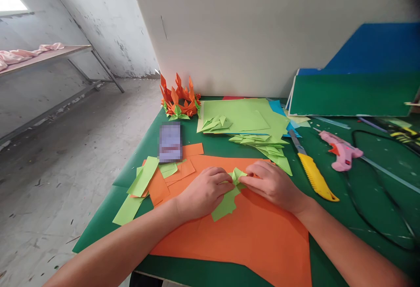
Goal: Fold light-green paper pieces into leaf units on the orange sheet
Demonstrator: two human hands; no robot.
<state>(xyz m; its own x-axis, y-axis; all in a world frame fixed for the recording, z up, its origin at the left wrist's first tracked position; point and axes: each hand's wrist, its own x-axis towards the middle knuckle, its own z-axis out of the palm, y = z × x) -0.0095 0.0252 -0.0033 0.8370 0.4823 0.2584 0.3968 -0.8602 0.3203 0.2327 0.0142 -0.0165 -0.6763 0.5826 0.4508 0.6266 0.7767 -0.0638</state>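
Observation:
Over a large orange paper sheet [262, 239], a small folded green paper piece [237, 175] is pinched between my two hands. My left hand [206, 190] grips its left side with thumb and fingers pressed together. On the right side, the fingers of my right hand [271, 184] are closed on the same piece. Just below, a flat green paper scrap [226, 206] with an uneven edge lies on the orange sheet. Orange paper pieces [159, 186] and green paper strips [142, 177] are piled left of my left hand.
Behind my hands lie green paper sheets [243, 110] with folded green pieces [216, 124]. An orange folded-paper ring [179, 99] stands at the back left, near a blurred rectangular object [169, 142]. Right are a yellow-handled cutter knife [316, 177] and a pink glue gun [343, 149] with a cord.

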